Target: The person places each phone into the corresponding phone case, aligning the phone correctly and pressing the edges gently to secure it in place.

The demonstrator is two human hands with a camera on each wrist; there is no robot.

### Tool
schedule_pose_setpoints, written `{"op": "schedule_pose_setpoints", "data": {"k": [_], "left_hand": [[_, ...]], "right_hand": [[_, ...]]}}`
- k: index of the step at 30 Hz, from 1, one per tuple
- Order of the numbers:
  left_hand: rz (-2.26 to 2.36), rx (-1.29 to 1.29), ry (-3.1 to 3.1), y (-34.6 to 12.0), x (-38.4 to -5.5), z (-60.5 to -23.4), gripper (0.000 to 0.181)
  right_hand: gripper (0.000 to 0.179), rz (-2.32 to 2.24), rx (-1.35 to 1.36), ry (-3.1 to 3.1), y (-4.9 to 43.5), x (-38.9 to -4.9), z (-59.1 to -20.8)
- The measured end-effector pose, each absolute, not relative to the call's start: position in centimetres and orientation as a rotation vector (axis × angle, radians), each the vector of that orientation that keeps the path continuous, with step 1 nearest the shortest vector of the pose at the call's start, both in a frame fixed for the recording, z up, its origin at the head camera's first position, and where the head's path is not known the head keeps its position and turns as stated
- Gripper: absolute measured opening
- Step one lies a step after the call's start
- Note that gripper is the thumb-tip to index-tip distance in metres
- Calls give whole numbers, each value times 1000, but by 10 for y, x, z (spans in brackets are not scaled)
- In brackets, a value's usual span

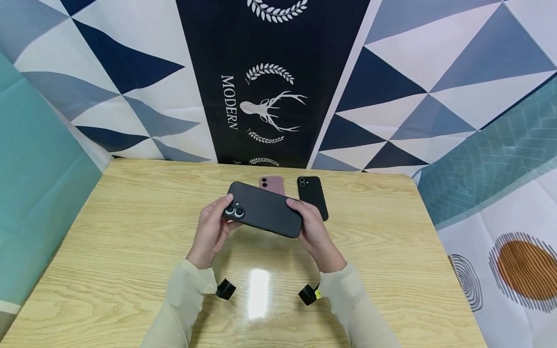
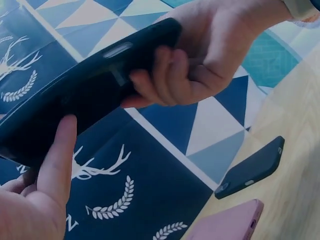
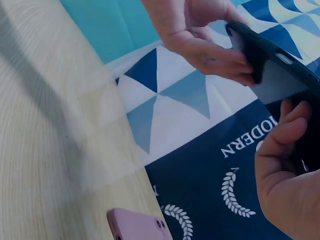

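Observation:
Both hands hold a dark phone (image 1: 265, 208), raised above the table and slightly tilted. My left hand (image 1: 211, 232) grips its left end beside the camera lenses, thumb on the back. At the other end, my right hand (image 1: 316, 234) holds it with the thumb on the back and the fingers curled beneath. From the left wrist view, the dark glossy underside of the phone (image 2: 95, 85) shows, with the left hand (image 2: 45, 195) and right hand (image 2: 210, 55) at its ends. Behind it on the table lie a pink phone (image 1: 271, 182) and a black phone (image 1: 314, 195).
The light wood table (image 1: 130, 241) runs back to a patterned cloth wall (image 1: 278, 58). Teal and patterned cloth hangs at both sides. Small black blocks (image 1: 226, 289) sit by the wrists, and a bright reflection lies on the tabletop between the forearms.

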State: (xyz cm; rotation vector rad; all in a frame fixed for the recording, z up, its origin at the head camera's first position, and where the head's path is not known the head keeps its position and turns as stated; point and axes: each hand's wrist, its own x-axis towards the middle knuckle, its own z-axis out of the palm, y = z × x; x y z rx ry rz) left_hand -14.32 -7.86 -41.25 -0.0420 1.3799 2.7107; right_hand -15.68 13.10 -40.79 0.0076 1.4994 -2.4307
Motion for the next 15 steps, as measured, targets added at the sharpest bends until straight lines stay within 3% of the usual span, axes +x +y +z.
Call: {"op": "schedule_pose_setpoints", "data": {"k": [7, 13, 15], "left_hand": [[2536, 195, 1394, -69, -139, -419, 14], [2332, 178, 1621, -58, -138, -423, 39], [2353, 115, 1650, -57, -139, -422, 39]], "right_hand": [[29, -2566, 89, 1400, 124, -158, -411], [29, -2589, 99, 1359, 117, -158, -410], [27, -2573, 84, 1359, 116, -158, -410]]}}
